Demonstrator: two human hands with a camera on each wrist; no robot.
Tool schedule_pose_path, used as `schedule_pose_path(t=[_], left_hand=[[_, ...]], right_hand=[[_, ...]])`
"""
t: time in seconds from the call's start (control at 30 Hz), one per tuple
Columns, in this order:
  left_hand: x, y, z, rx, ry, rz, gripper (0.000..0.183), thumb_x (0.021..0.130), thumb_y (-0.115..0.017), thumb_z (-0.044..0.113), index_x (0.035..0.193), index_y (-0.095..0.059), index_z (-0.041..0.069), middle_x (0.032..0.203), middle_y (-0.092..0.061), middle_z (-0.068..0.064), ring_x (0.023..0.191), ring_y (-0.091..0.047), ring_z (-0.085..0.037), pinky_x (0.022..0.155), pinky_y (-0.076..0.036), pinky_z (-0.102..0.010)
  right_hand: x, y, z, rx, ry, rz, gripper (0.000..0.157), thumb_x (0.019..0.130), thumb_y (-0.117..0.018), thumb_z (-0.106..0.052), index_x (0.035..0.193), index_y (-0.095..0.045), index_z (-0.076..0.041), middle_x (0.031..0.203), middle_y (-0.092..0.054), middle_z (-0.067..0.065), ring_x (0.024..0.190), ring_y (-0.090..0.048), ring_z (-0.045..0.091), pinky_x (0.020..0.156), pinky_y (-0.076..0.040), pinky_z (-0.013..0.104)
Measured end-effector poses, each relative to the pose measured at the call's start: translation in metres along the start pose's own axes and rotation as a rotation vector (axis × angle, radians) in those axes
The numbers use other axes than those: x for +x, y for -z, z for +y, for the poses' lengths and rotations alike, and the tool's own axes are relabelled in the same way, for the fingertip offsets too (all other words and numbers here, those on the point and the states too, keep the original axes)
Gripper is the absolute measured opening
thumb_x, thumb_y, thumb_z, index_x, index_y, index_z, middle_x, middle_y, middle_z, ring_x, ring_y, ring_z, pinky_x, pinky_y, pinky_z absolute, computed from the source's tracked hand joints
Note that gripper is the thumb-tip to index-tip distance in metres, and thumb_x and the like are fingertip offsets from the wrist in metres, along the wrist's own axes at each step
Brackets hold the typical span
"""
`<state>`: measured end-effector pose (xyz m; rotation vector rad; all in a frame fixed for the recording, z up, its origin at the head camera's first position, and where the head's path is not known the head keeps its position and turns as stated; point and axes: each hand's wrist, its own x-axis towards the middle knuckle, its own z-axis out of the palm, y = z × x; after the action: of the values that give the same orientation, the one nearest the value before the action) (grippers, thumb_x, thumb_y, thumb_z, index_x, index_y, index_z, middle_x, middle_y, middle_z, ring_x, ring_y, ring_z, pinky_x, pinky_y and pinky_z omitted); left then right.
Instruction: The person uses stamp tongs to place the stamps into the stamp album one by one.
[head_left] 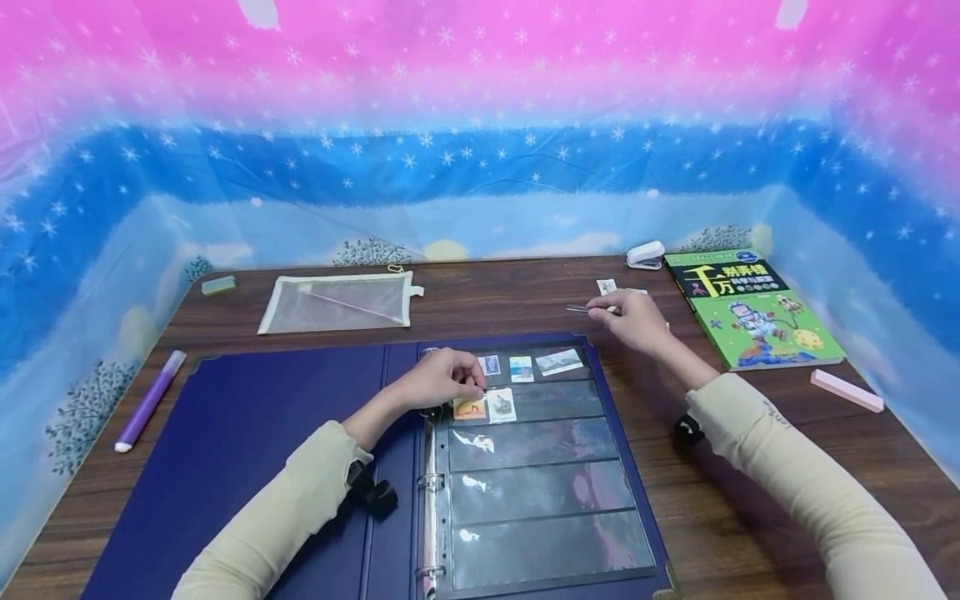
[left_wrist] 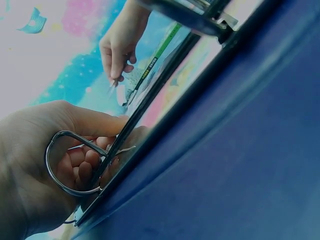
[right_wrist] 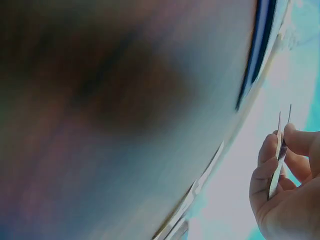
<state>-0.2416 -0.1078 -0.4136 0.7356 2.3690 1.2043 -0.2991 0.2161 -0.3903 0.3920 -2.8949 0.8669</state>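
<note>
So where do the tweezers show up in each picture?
Head: tweezers right of centre, in the right hand.
Left wrist: upper left, small and blurred, at that hand's fingertips.
Right wrist: far right, just below mid-height, tips pointing up.
Shared landmark: the right hand holding them.

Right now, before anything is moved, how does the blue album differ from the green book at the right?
The album lies open, while the book is closed. The album's cover is plain dark blue; the book's is mostly green and black, with printed pictures. The album covers much more of the table than the book does. Both lie flat on it.
</note>
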Motion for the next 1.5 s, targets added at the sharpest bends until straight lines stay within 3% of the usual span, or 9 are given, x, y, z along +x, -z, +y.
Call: schedule_pose_path(t=[0.2,0.47,0.77,1.07,1.5], left_hand=[[0.001,-0.002,0.000,-0.009,-0.004,0.006,0.004,0.084,-0.068,0.012,0.084,-0.067,0.009,0.069,-0.058,-0.002,0.057,-0.045,-0.011,0.060,-0.040,-0.024],[-0.001,-0.001,0.000,-0.036,-0.003,0.019,0.005,0.082,-0.069,0.011,0.085,-0.068,0.007,0.069,-0.059,-0.005,0.056,-0.044,-0.010,0.058,-0.038,-0.023],[-0.001,0.001,-0.001,-0.042,-0.019,0.017,0.003,0.082,-0.069,0.011,0.084,-0.068,0.008,0.069,-0.058,-0.001,0.057,-0.044,-0.010,0.057,-0.039,-0.022],[-0.001,0.002,-0.005,-0.050,-0.046,0.018,0.004,0.082,-0.069,0.010,0.085,-0.069,0.007,0.066,-0.055,0.001,0.053,-0.039,-0.008,0.055,-0.037,-0.020],[0.000,0.002,-0.005,-0.010,-0.055,0.031,0.004,0.081,-0.070,0.011,0.084,-0.070,0.008,0.068,-0.057,0.002,0.054,-0.042,-0.007,0.055,-0.038,-0.019]], right_hand=[[0.012,0.020,0.030,-0.095,-0.095,0.079,0.026,0.091,-0.058,-0.020,0.108,-0.069,-0.004,0.109,-0.067,0.021,0.091,-0.063,0.033,0.073,-0.045,0.041],[0.021,0.030,0.055,-0.074,-0.199,0.066,0.029,0.093,-0.057,-0.024,0.109,-0.068,-0.003,0.109,-0.067,0.022,0.088,-0.062,0.030,0.066,-0.040,0.031],[0.021,0.032,0.059,-0.135,-0.244,-0.021,0.028,0.091,-0.058,-0.023,0.107,-0.069,-0.002,0.110,-0.067,0.021,0.100,-0.060,0.035,0.081,-0.044,0.044],[0.021,0.034,0.062,-0.184,-0.232,-0.060,0.027,0.090,-0.059,-0.022,0.105,-0.070,-0.003,0.108,-0.068,0.019,0.100,-0.060,0.035,0.084,-0.043,0.046],[0.023,0.030,0.054,-0.217,-0.239,-0.075,0.027,0.090,-0.059,-0.023,0.106,-0.070,-0.004,0.112,-0.066,0.020,0.105,-0.059,0.037,0.088,-0.043,0.049]])
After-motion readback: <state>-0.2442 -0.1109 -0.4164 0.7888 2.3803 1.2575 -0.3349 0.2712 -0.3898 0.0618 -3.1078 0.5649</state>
